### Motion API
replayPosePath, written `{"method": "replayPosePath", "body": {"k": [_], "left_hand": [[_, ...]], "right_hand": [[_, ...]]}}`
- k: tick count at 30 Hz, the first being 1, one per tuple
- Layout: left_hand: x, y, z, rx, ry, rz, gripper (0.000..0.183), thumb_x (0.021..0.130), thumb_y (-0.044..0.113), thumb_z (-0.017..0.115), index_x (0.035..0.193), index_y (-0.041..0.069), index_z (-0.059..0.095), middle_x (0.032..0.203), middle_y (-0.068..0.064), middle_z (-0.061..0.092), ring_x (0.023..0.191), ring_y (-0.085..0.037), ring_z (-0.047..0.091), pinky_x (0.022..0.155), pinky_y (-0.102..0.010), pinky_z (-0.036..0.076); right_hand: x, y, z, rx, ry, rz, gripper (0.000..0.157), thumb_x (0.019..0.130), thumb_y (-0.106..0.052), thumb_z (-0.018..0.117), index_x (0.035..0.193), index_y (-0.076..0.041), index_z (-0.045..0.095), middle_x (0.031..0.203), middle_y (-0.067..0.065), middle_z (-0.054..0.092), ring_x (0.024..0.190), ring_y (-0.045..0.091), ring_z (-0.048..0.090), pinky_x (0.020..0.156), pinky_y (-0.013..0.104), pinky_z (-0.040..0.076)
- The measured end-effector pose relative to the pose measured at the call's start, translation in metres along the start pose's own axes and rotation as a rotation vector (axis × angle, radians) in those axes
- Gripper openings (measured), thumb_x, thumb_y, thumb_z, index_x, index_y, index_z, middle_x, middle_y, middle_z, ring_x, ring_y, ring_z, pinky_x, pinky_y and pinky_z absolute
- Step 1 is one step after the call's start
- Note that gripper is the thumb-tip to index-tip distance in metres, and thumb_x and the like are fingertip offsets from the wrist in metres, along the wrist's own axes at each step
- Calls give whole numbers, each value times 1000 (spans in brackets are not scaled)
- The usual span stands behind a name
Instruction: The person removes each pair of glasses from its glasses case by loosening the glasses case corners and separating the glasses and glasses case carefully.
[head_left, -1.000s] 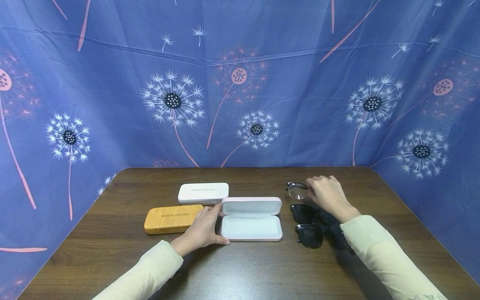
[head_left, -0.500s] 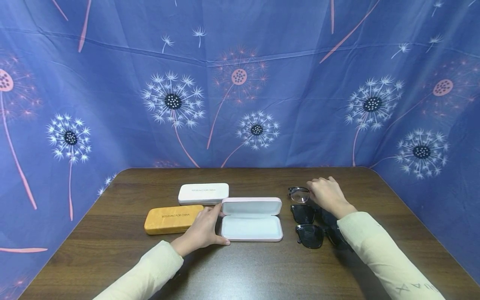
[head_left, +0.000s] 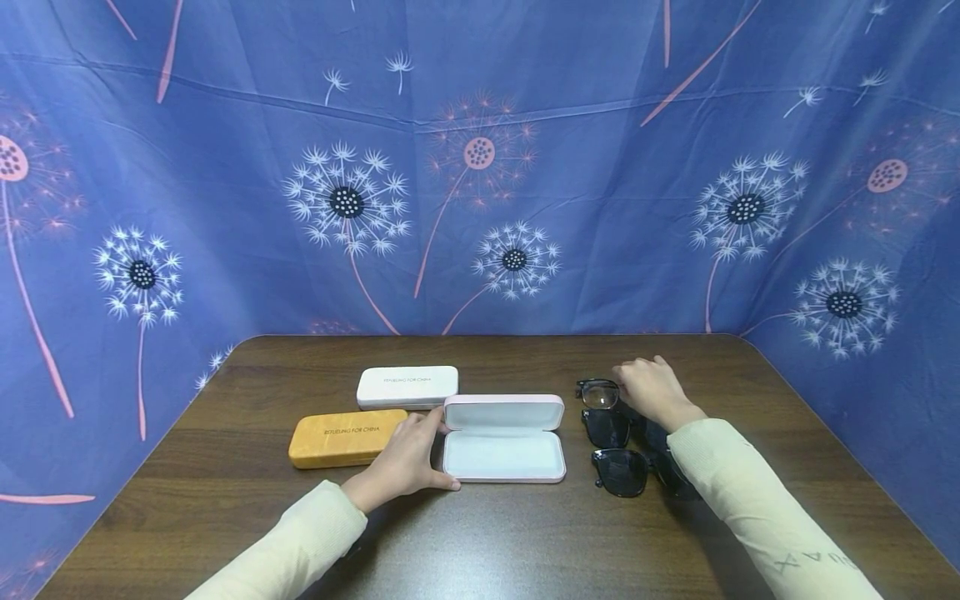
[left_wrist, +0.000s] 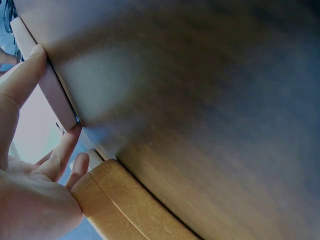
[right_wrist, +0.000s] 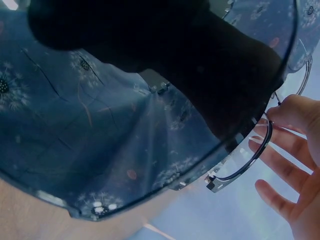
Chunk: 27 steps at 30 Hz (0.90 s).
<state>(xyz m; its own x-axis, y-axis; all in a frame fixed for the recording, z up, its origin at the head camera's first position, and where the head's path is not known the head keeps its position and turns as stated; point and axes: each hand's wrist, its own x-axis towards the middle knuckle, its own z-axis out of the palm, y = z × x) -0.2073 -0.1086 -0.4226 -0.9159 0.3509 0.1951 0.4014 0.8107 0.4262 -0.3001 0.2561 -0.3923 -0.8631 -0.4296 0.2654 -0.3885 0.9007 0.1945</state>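
My left hand (head_left: 408,454) holds the left end of a pale pink glasses case (head_left: 504,456), which lies with its lid raised. In the left wrist view the thumb (left_wrist: 30,70) presses the case's front edge and a fingertip meets its corner. At the right, my right hand (head_left: 651,387) pinches a pair of clear eyeglasses (head_left: 598,393) near the middle of the frame. Just in front of them lie two pairs of dark sunglasses, the farther sunglasses (head_left: 606,428) and the nearer sunglasses (head_left: 621,472); my right forearm partly covers both. A dark lens (right_wrist: 100,125) fills much of the right wrist view.
A closed yellow glasses case (head_left: 347,437) lies left of the pink one, beside my left hand. Behind it is a closed white glasses case (head_left: 407,387). The wooden table (head_left: 510,542) ends at a blue dandelion-print cloth (head_left: 585,150).
My right hand has drawn the clear eyeglasses slightly towards me, close up to the farther sunglasses, and they now sit straighter. The left hand and the pink case have stayed put.
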Motion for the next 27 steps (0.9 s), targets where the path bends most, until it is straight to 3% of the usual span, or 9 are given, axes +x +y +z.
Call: {"method": "replayPosePath", "body": {"k": [11,20,27], "left_hand": [[0,0,-1,12,8,12,100,46,38,88,129,5,41,103,-1,65,97,-23,49,84,-38,38],[-1,1,-1,15,2,1,100,46,38,88,129,6,41,103,0,65,96,-22,49,83,-37,38],[-1,2,-2,14,-6,-12,100,47,38,87,129,5,41,104,-1,65,96,-22,49,84,-38,38]], "right_hand": [[3,2,8,0,-44,25,10,74,-4,63,70,-12,61,69,4,65,67,24,60,64,46,41],[2,2,9,18,-17,26,15,73,-3,64,64,-13,57,67,5,65,65,24,60,62,45,41],[-1,1,7,1,-17,28,10,72,-6,66,72,-11,58,69,3,64,67,24,60,60,43,40]]}}
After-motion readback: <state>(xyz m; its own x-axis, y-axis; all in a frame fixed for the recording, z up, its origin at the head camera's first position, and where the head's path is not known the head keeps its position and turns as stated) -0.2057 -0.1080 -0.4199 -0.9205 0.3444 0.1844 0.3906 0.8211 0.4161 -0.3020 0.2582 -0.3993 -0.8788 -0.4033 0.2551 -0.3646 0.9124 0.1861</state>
